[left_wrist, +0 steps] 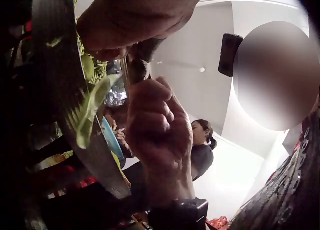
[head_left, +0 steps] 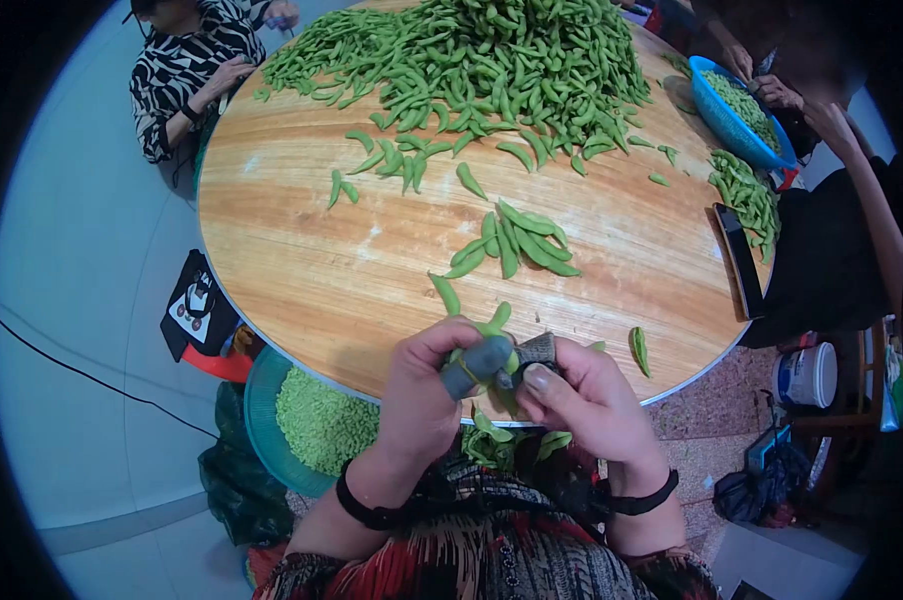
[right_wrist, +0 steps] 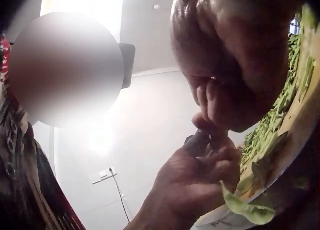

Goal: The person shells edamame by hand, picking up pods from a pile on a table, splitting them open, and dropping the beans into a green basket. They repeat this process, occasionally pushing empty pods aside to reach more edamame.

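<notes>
Close over the near edge of the wooden table, my left hand (head_left: 422, 390) holds green soybean pods (head_left: 500, 318) that stick out above its fingers. Grey finger covers (head_left: 480, 362) wrap fingers of this hand. My right hand (head_left: 602, 405) meets it from the other side, curled, with thumb and forefinger pinching at the same pods. Fingers hide most of what is held. A split pod (left_wrist: 95, 110) shows beside the hands in the left wrist view. Just beyond, a small cluster of whole pods (head_left: 512, 240) lies on the table.
A large heap of pods (head_left: 512, 60) covers the table's far side. A teal basket (head_left: 255, 410) of shelled beans stands low at left. Pod shells (head_left: 492, 450) lie below the near edge. A phone (head_left: 740, 262) and another person's blue basket (head_left: 707, 110) are at right.
</notes>
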